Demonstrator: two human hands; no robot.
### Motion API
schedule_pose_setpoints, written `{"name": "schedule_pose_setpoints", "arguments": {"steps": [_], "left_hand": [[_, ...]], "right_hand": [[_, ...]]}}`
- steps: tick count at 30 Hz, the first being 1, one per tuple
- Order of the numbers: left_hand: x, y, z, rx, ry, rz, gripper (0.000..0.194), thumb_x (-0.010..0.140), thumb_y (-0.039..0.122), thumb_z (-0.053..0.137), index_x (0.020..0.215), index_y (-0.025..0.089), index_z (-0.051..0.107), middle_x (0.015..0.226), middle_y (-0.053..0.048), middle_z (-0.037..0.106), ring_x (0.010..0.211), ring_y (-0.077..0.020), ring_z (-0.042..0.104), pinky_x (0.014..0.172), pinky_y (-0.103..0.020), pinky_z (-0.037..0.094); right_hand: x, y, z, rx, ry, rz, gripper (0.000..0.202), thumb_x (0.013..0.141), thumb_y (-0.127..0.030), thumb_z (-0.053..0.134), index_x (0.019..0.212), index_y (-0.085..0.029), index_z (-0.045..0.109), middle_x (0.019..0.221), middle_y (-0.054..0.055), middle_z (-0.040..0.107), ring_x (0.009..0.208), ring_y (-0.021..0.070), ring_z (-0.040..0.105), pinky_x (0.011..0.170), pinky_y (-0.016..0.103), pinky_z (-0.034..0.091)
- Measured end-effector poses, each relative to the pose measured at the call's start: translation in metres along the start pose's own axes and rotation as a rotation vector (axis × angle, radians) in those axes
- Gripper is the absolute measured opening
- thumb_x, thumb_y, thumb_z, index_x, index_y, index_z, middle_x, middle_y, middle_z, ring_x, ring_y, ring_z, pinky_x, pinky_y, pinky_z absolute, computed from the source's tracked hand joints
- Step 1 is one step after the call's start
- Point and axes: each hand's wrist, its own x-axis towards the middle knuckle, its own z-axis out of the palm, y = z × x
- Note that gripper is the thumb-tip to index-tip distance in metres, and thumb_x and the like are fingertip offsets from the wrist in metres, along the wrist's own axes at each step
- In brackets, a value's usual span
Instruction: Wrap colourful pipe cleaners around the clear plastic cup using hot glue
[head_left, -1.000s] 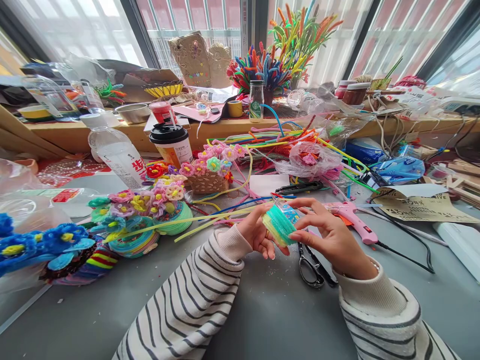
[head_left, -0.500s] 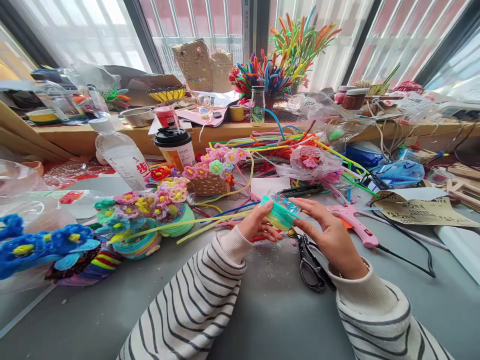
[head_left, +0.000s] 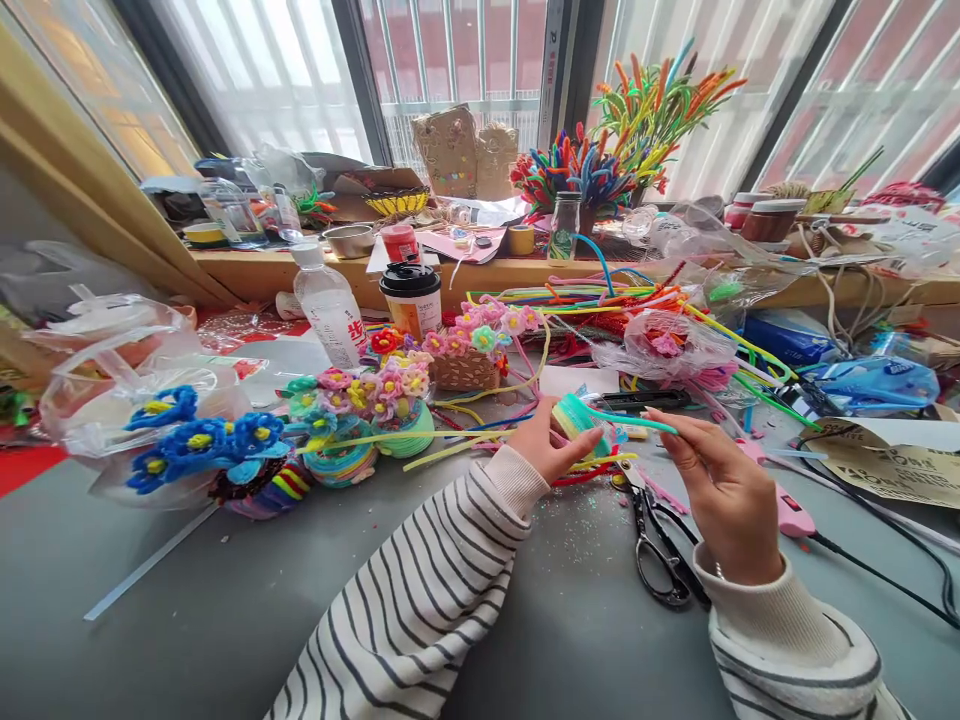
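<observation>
My left hand (head_left: 551, 447) is wrapped round a small cup-like piece (head_left: 579, 418) wound with green and yellow pipe cleaner. From its top a loose green pipe cleaner (head_left: 637, 421) stretches to the right. The far end of that strand is pinched between the thumb and fingers of my right hand (head_left: 724, 490). Below my hands lie black-handled scissors (head_left: 661, 560), partly under my right wrist. A pink glue gun (head_left: 793, 515) shows behind my right hand, which hides part of it.
Pipe-cleaner flower pots (head_left: 341, 460) stand at the left, with a clear bottle (head_left: 328, 310) and a lidded cup (head_left: 410, 297) behind. Bundled pipe cleaners (head_left: 585, 310) and a black cutter (head_left: 645, 399) lie beyond my hands. A cable (head_left: 877, 565) runs along the right.
My right hand has moved right, away from the wound piece, drawing a green pipe cleaner out straight. The piece has turned in my left hand. The view has swung left.
</observation>
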Motion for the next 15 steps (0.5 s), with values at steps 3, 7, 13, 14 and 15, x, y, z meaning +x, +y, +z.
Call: {"name": "schedule_pose_setpoints", "arguments": {"steps": [3,7,13,14,15], "left_hand": [[0.001,-0.004,0.002,0.048,0.012,0.039,0.068,0.066,0.069,0.046,0.114,0.021,0.044,0.078,-0.003,0.06,0.069,-0.0193,0.059,0.067,-0.032,0.046],[0.003,-0.009,0.002,0.094,0.023,0.065,0.068,0.066,0.07,0.044,0.115,0.022,0.045,0.084,-0.005,0.061,0.074,-0.021,0.059,0.07,-0.034,0.045],[0.003,-0.006,-0.004,0.17,-0.085,0.083,0.073,0.066,0.067,0.047,0.119,0.017,0.044,0.092,-0.009,0.061,0.077,-0.023,0.057,0.072,-0.036,0.045],[0.003,-0.005,-0.004,0.17,-0.094,0.097,0.072,0.066,0.066,0.049,0.12,0.018,0.044,0.092,-0.008,0.061,0.077,-0.0222,0.057,0.072,-0.035,0.045],[0.003,-0.005,-0.004,0.169,-0.091,0.11,0.071,0.065,0.064,0.051,0.12,0.018,0.044,0.091,-0.007,0.061,0.076,-0.0214,0.056,0.072,-0.035,0.045]], "right_hand": [[0.002,-0.004,-0.001,-0.053,0.031,-0.061,0.023,0.081,-0.025,0.055,0.101,-0.028,0.066,0.095,0.003,0.067,0.088,0.0189,0.06,0.081,0.035,0.046],[0.01,-0.011,-0.001,-0.089,0.039,-0.107,0.024,0.081,-0.023,0.055,0.102,-0.028,0.066,0.092,0.002,0.067,0.085,0.0172,0.06,0.078,0.032,0.048],[0.023,-0.014,0.001,-0.118,0.083,-0.062,0.021,0.081,-0.028,0.055,0.099,-0.027,0.067,0.09,0.002,0.069,0.081,0.0173,0.062,0.077,0.033,0.049],[0.024,-0.012,0.001,-0.097,0.097,-0.017,0.021,0.081,-0.03,0.055,0.098,-0.027,0.067,0.091,0.002,0.069,0.081,0.0178,0.062,0.076,0.034,0.049],[0.025,-0.009,0.001,-0.07,0.116,0.039,0.022,0.081,-0.032,0.055,0.098,-0.027,0.067,0.093,0.002,0.069,0.081,0.0184,0.063,0.075,0.035,0.05]]}}
